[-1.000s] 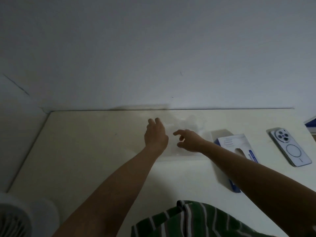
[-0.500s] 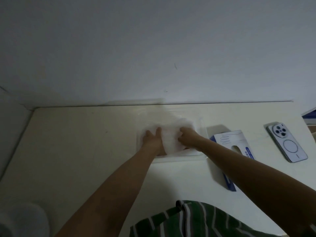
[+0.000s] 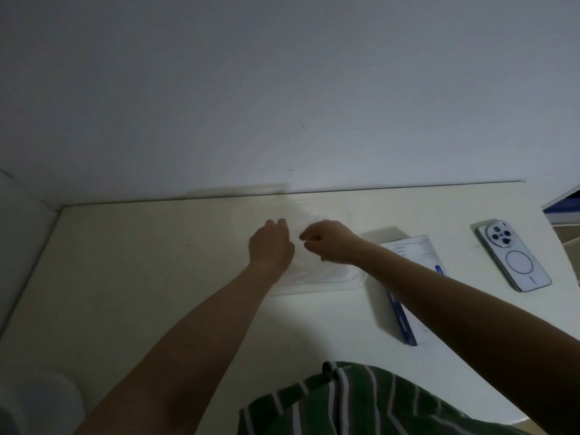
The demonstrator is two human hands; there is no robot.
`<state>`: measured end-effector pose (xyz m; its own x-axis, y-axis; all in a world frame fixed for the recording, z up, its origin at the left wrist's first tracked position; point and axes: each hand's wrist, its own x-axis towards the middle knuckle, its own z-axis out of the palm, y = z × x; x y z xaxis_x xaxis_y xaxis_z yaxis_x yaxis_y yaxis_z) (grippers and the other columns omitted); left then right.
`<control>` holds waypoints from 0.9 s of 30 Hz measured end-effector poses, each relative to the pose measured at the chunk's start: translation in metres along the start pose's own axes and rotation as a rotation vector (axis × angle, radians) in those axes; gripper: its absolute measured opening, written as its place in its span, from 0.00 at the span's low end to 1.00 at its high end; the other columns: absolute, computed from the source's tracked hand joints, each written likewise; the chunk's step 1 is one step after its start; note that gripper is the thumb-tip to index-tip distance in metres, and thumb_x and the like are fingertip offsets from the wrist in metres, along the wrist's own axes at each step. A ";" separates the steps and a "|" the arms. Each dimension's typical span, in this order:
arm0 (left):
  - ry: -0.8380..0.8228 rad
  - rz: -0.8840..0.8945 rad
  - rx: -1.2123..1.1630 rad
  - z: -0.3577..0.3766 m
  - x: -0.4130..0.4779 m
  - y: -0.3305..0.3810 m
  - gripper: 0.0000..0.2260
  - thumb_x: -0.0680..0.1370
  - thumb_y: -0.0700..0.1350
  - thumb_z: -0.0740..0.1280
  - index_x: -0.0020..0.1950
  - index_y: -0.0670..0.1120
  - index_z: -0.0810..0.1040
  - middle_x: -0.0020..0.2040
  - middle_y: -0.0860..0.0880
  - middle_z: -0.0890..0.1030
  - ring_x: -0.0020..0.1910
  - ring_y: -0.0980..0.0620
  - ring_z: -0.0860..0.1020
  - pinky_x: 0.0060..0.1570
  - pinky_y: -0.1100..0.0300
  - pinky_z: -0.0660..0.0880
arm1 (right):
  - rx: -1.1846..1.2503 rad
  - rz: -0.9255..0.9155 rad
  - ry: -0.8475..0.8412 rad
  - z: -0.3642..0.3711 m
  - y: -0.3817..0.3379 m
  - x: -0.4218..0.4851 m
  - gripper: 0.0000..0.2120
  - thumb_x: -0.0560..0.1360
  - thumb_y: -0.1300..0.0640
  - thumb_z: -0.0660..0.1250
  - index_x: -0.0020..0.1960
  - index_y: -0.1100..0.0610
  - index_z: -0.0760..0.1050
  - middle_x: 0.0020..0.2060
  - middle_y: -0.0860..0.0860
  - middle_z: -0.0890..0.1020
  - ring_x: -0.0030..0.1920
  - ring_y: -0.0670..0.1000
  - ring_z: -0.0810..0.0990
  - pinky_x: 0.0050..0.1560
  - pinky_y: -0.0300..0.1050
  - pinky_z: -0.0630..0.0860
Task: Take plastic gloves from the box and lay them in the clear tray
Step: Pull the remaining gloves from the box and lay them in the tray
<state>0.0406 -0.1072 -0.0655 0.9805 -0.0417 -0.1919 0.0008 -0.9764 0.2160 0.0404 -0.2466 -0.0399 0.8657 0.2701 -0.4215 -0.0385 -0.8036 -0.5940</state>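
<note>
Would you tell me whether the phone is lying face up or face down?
Face down: the phone lies flat on the table, with its camera cluster and ringed back showing upward.

A plain pale wall (image 3: 282,89) fills the upper half, bearing a few faint dark scratches. It meets the cream surface (image 3: 141,262) along a straight seam; a side wall (image 3: 22,233) closes the left. The light is dim.

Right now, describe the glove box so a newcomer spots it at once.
On the cream table, look right of the clear tray. The box lies flat there, between tray and phone. Unlike both, it is white card with a blue edge.
</note>
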 end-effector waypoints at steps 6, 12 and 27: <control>0.133 0.201 -0.286 -0.020 -0.012 0.077 0.08 0.78 0.44 0.63 0.55 0.47 0.77 0.48 0.48 0.81 0.46 0.47 0.78 0.41 0.58 0.69 | 0.070 0.026 0.375 -0.049 0.048 -0.036 0.10 0.77 0.59 0.63 0.48 0.54 0.83 0.39 0.51 0.84 0.40 0.50 0.82 0.45 0.47 0.80; -0.178 0.410 -0.438 0.014 -0.036 0.160 0.09 0.77 0.42 0.64 0.56 0.45 0.77 0.49 0.45 0.82 0.48 0.46 0.79 0.44 0.59 0.71 | -0.114 0.317 0.326 -0.041 0.143 -0.088 0.08 0.77 0.54 0.63 0.44 0.54 0.80 0.41 0.52 0.84 0.40 0.51 0.80 0.44 0.47 0.78; -0.514 0.220 -0.234 0.085 -0.041 0.185 0.27 0.73 0.44 0.73 0.66 0.41 0.63 0.58 0.43 0.75 0.57 0.43 0.77 0.56 0.52 0.74 | 0.132 0.210 0.400 -0.014 0.202 -0.108 0.07 0.75 0.53 0.70 0.44 0.56 0.82 0.39 0.49 0.78 0.40 0.50 0.78 0.39 0.39 0.73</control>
<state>-0.0165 -0.3041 -0.0986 0.7422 -0.3911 -0.5442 -0.0907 -0.8632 0.4967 -0.0541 -0.4453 -0.1046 0.9558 -0.1380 -0.2598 -0.2742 -0.7379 -0.6167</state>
